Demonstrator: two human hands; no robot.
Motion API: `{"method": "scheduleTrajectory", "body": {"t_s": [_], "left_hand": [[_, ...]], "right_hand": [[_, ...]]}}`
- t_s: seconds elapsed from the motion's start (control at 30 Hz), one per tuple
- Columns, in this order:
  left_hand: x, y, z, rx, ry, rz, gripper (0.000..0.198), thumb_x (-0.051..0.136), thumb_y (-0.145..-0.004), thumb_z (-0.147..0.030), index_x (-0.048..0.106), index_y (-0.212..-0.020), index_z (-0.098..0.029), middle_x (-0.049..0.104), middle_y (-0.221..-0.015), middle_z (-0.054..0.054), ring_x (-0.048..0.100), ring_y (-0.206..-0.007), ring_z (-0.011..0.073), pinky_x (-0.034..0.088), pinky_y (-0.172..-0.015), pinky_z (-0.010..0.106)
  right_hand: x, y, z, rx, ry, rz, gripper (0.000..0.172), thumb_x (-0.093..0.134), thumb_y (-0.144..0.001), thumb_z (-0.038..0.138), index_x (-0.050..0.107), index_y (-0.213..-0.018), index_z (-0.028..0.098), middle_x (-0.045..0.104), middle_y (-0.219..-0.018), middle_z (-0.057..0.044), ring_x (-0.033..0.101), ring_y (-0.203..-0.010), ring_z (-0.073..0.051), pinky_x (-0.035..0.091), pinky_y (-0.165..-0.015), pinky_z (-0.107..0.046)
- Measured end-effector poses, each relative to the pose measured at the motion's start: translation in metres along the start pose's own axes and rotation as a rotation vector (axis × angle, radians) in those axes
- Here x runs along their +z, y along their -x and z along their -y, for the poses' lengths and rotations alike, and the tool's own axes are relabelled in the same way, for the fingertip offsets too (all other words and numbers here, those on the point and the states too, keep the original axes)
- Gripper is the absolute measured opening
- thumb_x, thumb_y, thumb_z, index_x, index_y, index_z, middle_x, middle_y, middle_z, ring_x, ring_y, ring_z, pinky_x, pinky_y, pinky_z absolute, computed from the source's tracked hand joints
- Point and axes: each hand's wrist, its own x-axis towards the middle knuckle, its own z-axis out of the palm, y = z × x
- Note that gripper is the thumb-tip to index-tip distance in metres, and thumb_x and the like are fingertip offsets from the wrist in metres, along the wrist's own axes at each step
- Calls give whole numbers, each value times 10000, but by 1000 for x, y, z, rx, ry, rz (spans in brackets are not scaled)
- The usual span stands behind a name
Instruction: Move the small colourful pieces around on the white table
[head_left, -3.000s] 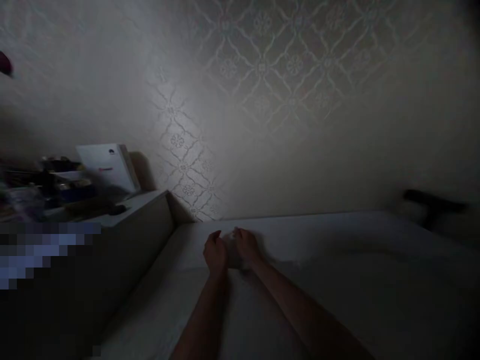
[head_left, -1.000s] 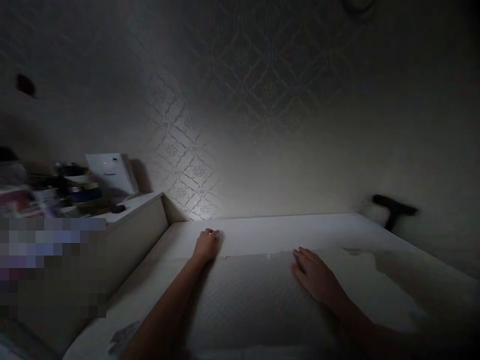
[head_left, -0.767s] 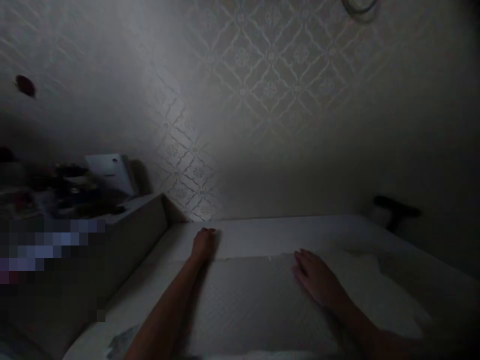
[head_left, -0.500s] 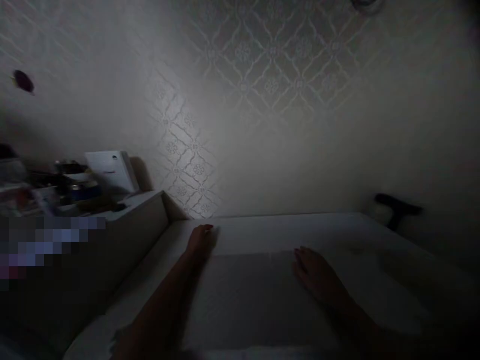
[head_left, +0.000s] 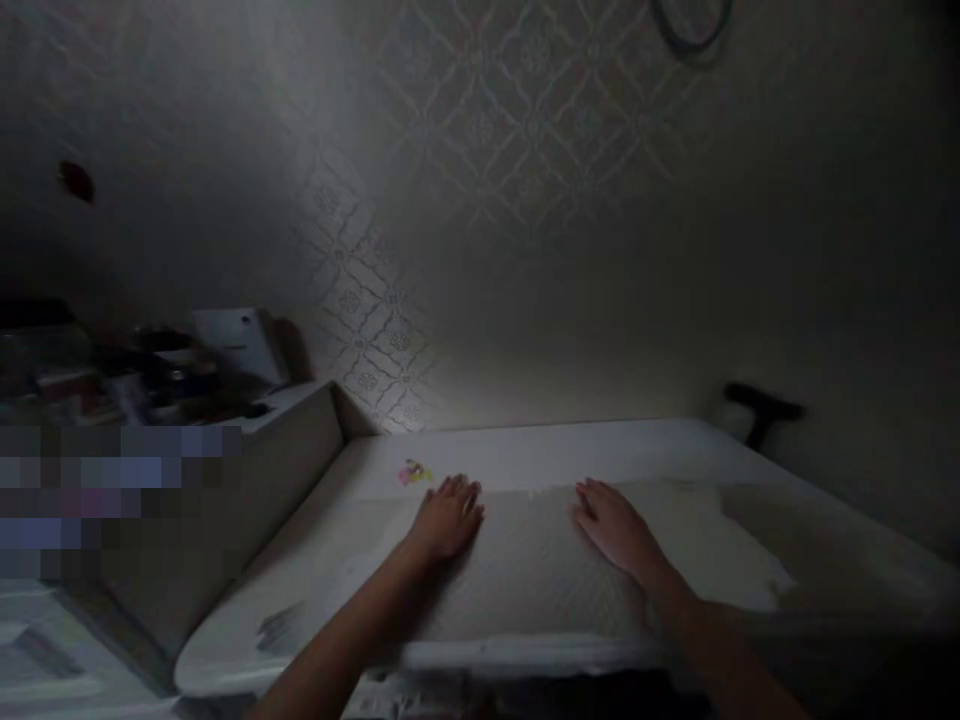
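My left hand lies palm down with fingers spread on a pale textured mat at the middle of the white desk. My right hand rests on the mat's right part, its fingers stretched toward the wall. Neither hand has anything in its grasp. Just beyond my left fingers, a small pink and yellow sticker shows on the desk. The view is dim and slightly blurred.
On the left, a raised cabinet bears a white box and several dark items. A dark T-shaped object stands by the desk's right edge. A patterned wall rises behind, with a dark ring high up.
My left hand has moved right and nearer, from beyond the mat onto it, and the sticker now shows. My right hand has shifted only slightly. The view has tilted and shifted a little.
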Motion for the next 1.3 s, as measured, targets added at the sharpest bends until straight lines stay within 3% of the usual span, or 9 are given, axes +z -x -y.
{"method": "scheduleTrajectory", "body": {"t_s": [0.1, 0.23, 0.67, 0.8, 1.3], "left_hand": [[6, 8, -14, -64, -11, 3, 532, 288, -1027, -414, 431, -1503, -225, 378, -1599, 132, 324, -1486, 293, 269, -1182, 567], [4, 10, -14, -79, 2, -9, 541, 288, -1027, -415, 434, -1502, -202, 379, -1597, 134, 324, -1488, 268, 242, -1203, 533], [2, 5, -13, -125, 39, -51, 502, 365, -1006, -424, 528, -1431, -212, 448, -1558, 115, 399, -1448, 235, 300, -1182, 440], [1, 6, -13, -129, 41, -61, 498, 367, -1006, -417, 532, -1429, -214, 453, -1554, 110, 403, -1445, 237, 289, -1189, 452], [-1, 6, -14, -136, 36, -57, 492, 359, -1014, -416, 535, -1428, -218, 466, -1546, 108, 412, -1440, 240, 304, -1183, 444]], "right_hand": [[0, -1, 1, 9, -4, 2, 400, 465, -934, 290, 703, -1213, 129, 665, -1311, -166, 587, -1266, -283, 416, -1120, -439], [-4, -3, 4, 15, -13, 18, 368, 485, -927, 269, 711, -1192, 152, 670, -1306, -159, 588, -1266, -281, 420, -1112, -448], [-13, -3, 14, 51, 7, 23, 363, 445, -964, 237, 712, -1186, 133, 660, -1318, -168, 585, -1268, -259, 401, -1117, -394], [-16, -3, 15, 49, -16, 43, 365, 463, -954, 222, 710, -1186, 86, 644, -1325, -208, 579, -1274, -275, 391, -1124, -385], [-17, -3, 15, 67, -5, 49, 354, 460, -959, 234, 706, -1193, 135, 665, -1310, -165, 581, -1272, -252, 399, -1115, -368]]}}
